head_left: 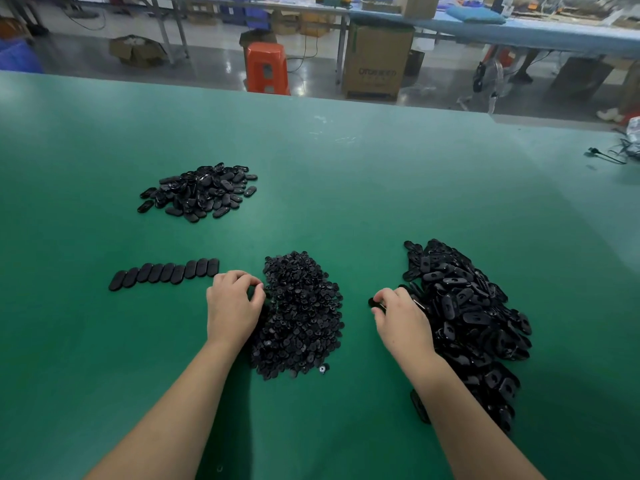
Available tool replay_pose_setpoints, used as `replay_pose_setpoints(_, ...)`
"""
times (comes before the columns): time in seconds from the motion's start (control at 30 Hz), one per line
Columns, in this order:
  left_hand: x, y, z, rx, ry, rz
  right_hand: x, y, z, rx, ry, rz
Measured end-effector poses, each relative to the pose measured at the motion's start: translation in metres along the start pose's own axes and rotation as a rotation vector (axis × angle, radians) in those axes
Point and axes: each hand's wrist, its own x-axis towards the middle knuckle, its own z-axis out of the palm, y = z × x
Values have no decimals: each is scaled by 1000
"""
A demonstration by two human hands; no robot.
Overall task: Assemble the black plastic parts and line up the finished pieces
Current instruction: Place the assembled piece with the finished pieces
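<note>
1. Both bare forearms are extended forward from the lower edge of the view over the green bench (346,188), palms turned down.
2. The left hand (233,304) is held at the left edge of the middle pile of small round parts (301,317). Its fingers are curled and its fingertips are bunched together at the pile's rim; whether a part is pinched between them cannot be told.
3. The right hand (398,317) is placed at the left edge of the large pile of oblong parts (471,323). Its fingers are curled down, and a small black piece (375,303) is gripped at the fingertips, just clear of the pile.
4. The right forearm is laid across the near side of the large pile, so that part of it is hidden.
5. A row of finished pieces (164,273) is lined up to the left of the left hand, each piece laid side by side and touching the next, the row sloping slightly down to the left.
6. A third pile of oval parts (201,192) is set farther back on the left, well apart from both hands.
7. Beyond the bench's far edge an orange stool (266,69) and a cardboard box (377,60) are seen on the floor.
</note>
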Motion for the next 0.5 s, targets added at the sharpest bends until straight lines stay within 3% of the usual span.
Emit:
replay_pose_setpoints(0.3, 2, -1, 1, -2, -8, -9, 10, -3, -1, -158, -70, -132)
replay_pose_setpoints(0.43, 3, -2, -1, -95, -5, -32, 20, -1, -5, 9, -118, -81)
replay_pose_setpoints(0.5, 3, -1, -2, -158, -1, -55, 25, 0, -7, 337, -126, 54)
